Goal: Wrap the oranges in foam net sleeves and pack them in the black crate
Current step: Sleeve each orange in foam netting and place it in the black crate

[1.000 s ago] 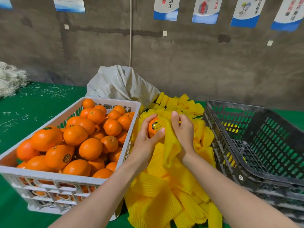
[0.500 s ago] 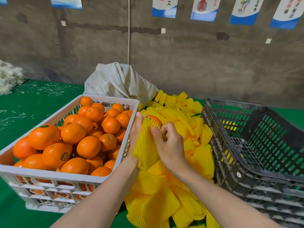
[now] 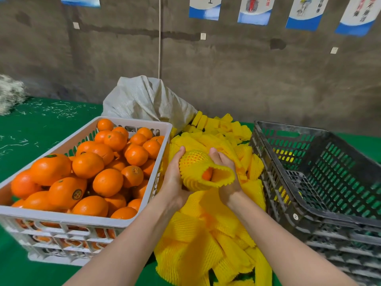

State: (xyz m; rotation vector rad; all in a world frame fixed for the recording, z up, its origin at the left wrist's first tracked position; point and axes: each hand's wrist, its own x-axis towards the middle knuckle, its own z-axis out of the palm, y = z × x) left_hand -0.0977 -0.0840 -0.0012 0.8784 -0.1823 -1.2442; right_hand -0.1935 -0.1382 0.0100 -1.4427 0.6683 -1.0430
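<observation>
Orange (image 3: 207, 174) is held inside a yellow foam sleeve (image 3: 193, 162), above the pile of loose sleeves (image 3: 206, 236). Only a patch of peel is seen, through the sleeve's open mouth, which is turned toward the camera. Left hand (image 3: 174, 179) is cupped round the sleeved orange from the left, fingers curled behind it. Right hand (image 3: 225, 179) grips the sleeve at its right side, fingertips mostly hidden by foam. The pile lies on the green tabletop (image 3: 41, 124) between two crates. To the left is a white crate (image 3: 86, 221), heaped with bare oranges (image 3: 88, 166), its right wall touching the pile. To the right is the black crate (image 3: 305, 203), just beside the right forearm; its near wall rises between the hands and its interior. A grey woven sack (image 3: 148, 100) is slumped behind the pile. White shreds (image 3: 10, 96) are noted at the far left, and posters (image 3: 253, 9) on the concrete wall.
</observation>
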